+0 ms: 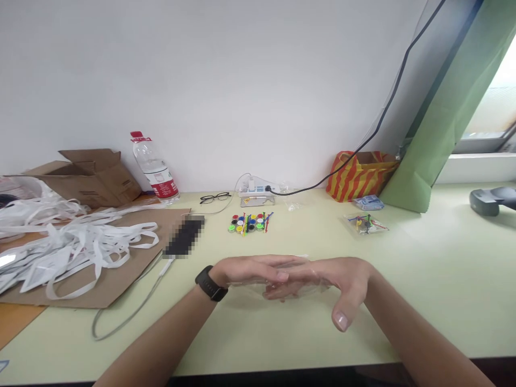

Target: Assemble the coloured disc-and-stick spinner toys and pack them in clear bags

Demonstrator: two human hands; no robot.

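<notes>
My left hand [253,267], with a black watch [212,284] on its wrist, meets my right hand [342,274] over the near middle of the table. A thin clear plastic bag [250,292] is held between them, and its film shows around the fingers of both hands. The left fingers stretch to the right with the thumb lying along them. On the right hand the fingers reach left into or against the bag; I cannot tell which. Its thumb hangs down, apart from the film. Beyond the hands lie small coloured discs [252,221] in rows, with coloured plastic sticks [267,222] among and beside them.
A filled clear packet [366,223] and a blue-white packet [368,202] lie right. A striped bag [342,174], power strip [258,186], glasses [215,198] and bottle [157,172] line the wall. White straps [100,247] cover cardboard [133,269] left, near a phone [184,236] and cable [141,312].
</notes>
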